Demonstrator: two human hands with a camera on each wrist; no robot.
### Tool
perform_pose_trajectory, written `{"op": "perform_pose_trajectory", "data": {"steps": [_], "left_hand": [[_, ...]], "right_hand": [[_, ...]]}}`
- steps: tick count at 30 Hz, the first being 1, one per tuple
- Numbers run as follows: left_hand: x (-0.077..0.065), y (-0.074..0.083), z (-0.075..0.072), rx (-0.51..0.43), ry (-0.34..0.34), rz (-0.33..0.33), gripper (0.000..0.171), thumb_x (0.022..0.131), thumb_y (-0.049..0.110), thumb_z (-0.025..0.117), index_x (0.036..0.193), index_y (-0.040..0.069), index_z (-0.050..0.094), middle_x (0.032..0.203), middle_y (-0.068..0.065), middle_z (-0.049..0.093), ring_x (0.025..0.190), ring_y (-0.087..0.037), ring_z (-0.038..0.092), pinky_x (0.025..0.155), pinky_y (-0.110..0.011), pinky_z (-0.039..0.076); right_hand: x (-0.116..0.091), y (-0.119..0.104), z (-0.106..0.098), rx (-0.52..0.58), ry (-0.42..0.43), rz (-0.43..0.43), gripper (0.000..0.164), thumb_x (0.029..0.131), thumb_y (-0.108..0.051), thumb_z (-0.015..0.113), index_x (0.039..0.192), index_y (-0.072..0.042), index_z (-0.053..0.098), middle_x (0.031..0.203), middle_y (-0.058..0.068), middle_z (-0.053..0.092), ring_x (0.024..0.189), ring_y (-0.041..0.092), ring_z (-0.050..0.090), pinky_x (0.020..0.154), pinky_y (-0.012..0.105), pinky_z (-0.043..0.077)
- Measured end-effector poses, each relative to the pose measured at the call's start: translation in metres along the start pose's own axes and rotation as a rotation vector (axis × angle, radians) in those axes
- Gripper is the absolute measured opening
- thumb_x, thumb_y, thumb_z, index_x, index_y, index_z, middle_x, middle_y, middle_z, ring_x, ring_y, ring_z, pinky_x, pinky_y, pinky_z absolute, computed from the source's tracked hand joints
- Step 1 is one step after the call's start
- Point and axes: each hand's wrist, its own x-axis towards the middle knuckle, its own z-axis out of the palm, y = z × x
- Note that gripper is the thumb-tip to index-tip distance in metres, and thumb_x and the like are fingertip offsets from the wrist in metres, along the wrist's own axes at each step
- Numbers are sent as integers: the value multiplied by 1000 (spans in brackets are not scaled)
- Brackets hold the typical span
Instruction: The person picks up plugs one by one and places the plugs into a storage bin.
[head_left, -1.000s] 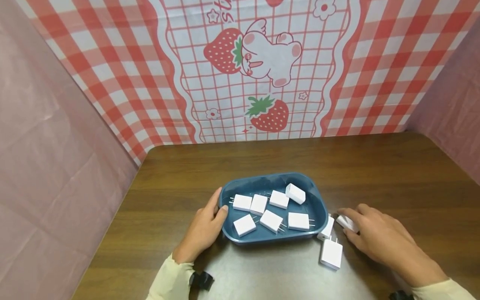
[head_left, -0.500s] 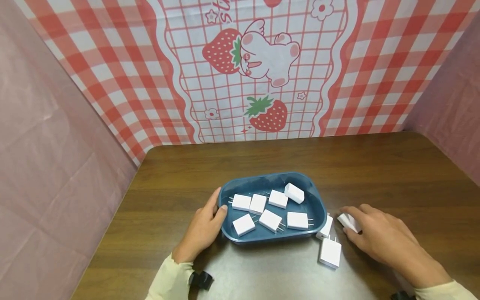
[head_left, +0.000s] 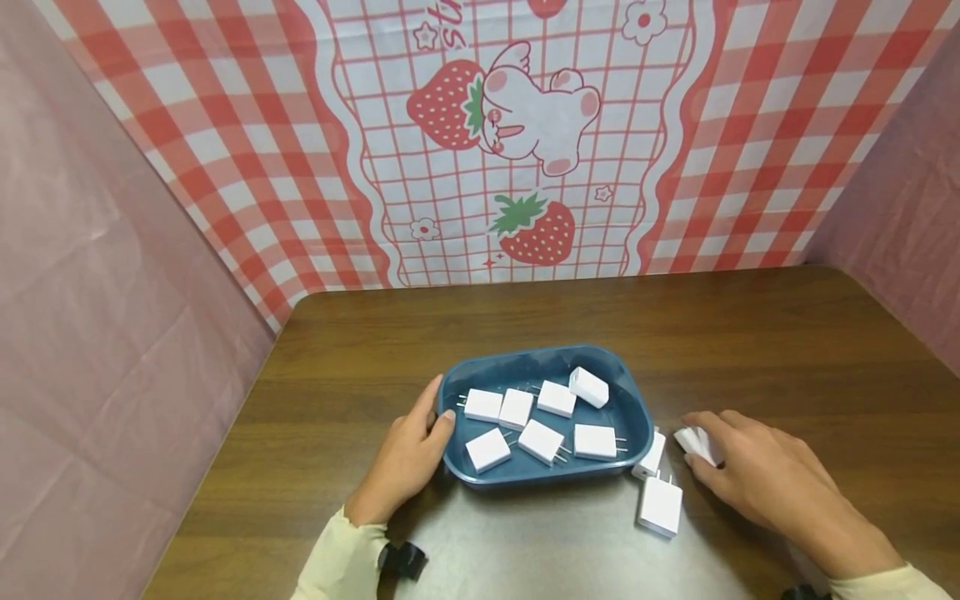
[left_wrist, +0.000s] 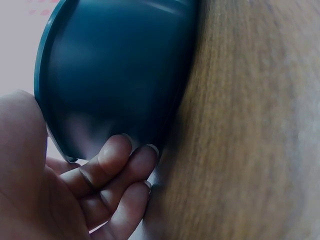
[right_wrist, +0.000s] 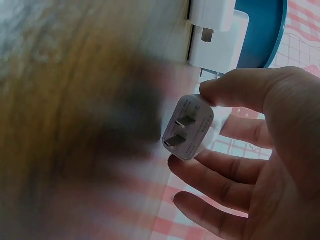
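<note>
A blue plastic bin point(head_left: 525, 478) holds several white chargers with metal prongs, such as one white charger point(head_left: 596, 442). My left hand point(head_left: 408, 454) grips the bin's left end, thumb over the rim. In the left wrist view its fingers point(left_wrist: 114, 156) press against the bin's outer wall. To the right of the bin, my right hand point(head_left: 765, 471) pinches a charger point(head_left: 699, 446) at the table top. The right wrist view shows this charger point(right_wrist: 187, 127) between thumb and fingers, its two flat prongs facing the camera.
Two more chargers lie by the bin's lower right corner: a tilted charger point(head_left: 651, 454) against the wall and a flat charger point(head_left: 660, 505) in front of it. Everything stands on a wooden table point(head_left: 360, 333). A red checked cloth point(head_left: 750, 167) hangs behind.
My right hand now pinches the charger, which has turned slightly in its fingers. The bin and my left hand look the same.
</note>
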Motion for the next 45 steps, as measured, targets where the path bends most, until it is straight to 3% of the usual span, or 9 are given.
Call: {"op": "perform_pose_trajectory", "data": {"steps": [9, 25, 34, 42, 45], "left_hand": [[-1, 1, -1, 3, 13, 20, 59, 102, 31, 53, 157, 18, 36, 139, -10, 59, 122, -25, 58, 104, -52, 42], [0, 0, 0, 17, 19, 24, 59, 102, 32, 54, 157, 17, 36, 137, -10, 60, 120, -25, 59, 102, -52, 43], [-1, 1, -1, 18, 24, 25, 58, 102, 32, 54, 157, 18, 37, 135, -10, 62, 118, -25, 61, 101, -51, 44], [-1, 1, 0, 23, 25, 29, 59, 102, 31, 54, 157, 18, 37, 136, -9, 61, 119, -25, 60, 101, -52, 44], [-1, 1, 0, 25, 25, 28, 59, 102, 31, 54, 157, 18, 37, 135, -9, 62, 119, -25, 60, 101, -52, 44]], "right_hand": [[2, -1, -4, 31, -5, 35, 42, 82, -34, 80, 115, -15, 63, 90, 0, 63, 72, 18, 58, 56, 47, 48], [2, -7, -11, 60, 78, 38, 40, 82, -33, 79, 113, -16, 62, 93, 2, 65, 73, 18, 59, 55, 46, 48], [9, -17, -18, 68, 67, 67, 44, 86, -38, 76, 120, -14, 62, 103, 10, 67, 75, 21, 60, 59, 48, 50], [12, -27, -23, 90, 89, 70, 42, 88, -37, 74, 121, -15, 62, 104, 9, 66, 78, 21, 60, 63, 49, 51], [13, -30, -25, 100, 134, 53, 40, 88, -37, 75, 120, -16, 63, 99, 5, 66, 76, 19, 59, 61, 46, 50]]}}
